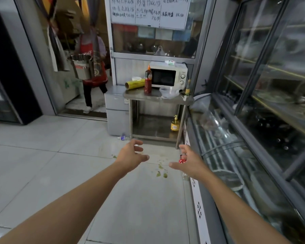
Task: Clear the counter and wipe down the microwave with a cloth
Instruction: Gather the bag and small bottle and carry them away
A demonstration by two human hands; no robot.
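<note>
Both bare forearms reach forward over the pale tiled floor (42, 155). The left hand (132, 156) has its fingers loosely spread and holds nothing; the right hand (190, 161) is likewise relaxed and spread, with a small red object (182, 161) showing at its palm side, though whether the hand touches it or it lies on the floor behind cannot be told. Green scraps (161, 173) lie on the tiles between and just beyond the hands. Along the right runs a glass display case (253, 155). Farther on stands a steel counter (187, 99) carrying the white microwave (180, 74) at the back, a red sauce bottle (148, 81) upright in front of its left edge, a yellow roll of wrap (134, 84) lying to the left, clear plastic bowls (166, 91) at the front and a small dark bottle (188, 88) at the right. A yellow pump bottle (175, 124) sits on the lower shelf. In the doorway beyond, a person in a red apron (93, 74) carries a metal pot (82, 67).
</note>
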